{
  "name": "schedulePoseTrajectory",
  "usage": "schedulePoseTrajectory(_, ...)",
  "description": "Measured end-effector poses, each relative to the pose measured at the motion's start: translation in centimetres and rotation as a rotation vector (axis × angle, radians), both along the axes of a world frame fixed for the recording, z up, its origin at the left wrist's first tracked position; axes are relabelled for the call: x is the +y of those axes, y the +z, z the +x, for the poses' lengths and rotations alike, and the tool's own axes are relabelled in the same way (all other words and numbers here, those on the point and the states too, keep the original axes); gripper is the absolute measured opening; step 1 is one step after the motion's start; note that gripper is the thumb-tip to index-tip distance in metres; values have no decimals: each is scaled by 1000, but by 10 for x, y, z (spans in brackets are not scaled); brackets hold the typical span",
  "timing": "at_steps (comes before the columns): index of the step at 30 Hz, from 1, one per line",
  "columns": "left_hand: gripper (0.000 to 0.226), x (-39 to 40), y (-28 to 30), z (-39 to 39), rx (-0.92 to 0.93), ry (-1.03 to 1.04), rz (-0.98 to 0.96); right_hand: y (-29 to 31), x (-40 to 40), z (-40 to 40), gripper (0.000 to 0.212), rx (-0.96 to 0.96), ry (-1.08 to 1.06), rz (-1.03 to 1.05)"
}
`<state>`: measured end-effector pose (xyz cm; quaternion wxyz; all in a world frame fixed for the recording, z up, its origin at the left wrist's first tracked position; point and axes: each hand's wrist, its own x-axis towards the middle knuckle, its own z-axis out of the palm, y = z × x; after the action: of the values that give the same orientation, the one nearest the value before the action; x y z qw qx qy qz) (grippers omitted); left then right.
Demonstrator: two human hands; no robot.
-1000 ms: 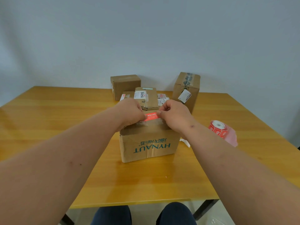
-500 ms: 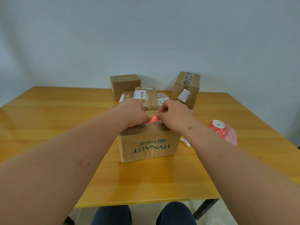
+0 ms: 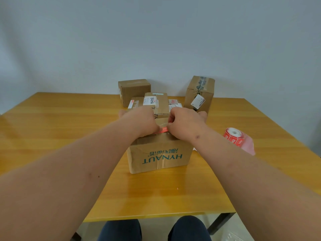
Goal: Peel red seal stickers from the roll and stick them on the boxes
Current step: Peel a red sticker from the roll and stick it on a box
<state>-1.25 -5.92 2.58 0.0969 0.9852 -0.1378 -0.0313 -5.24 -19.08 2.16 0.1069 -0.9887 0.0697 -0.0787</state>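
Red seal sticker (image 3: 163,130) lies on top of the HYNAUT box (image 3: 159,153), near its front edge, pinched betw. left hand (image 3: 141,121) and right hand (image 3: 185,123), both w/ fingers curled. Box sits mid wooden table (image 3: 52,129) (grey wall behind); sticker roll (image 3: 233,136) lies to the right, apart. Four more boxes (image 3: 134,91) stand at the far edge; bare wood left and front.

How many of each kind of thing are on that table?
Cardboard boxes: 5: HYNAUT box, BAHA box, back-left box, tall box, low box (partly hidden; may be two)
Sticker roll: 1
Red sticker at the HYNAUT box's top edge: 1
Total: 7
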Motion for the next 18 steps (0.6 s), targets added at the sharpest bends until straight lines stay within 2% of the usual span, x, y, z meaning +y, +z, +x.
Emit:
schedulePoseTrajectory(8,19,7,1,-2,16,0,-2,-2,-5,4,5,4,-20,-77)
schedulePoseTrajectory(13,6,12,-2,-2,47,-22,-129,-4,-15,4,13,28,-98,29)
schedulePoseTrajectory(16,16,18,0,-4,76,-47,-224,-4,-21,2,11,52,-130,122)
schedulePoseTrajectory(18,16,22,1,-6,81,-50,-274,-5,-23,1,18,56,-132,186)
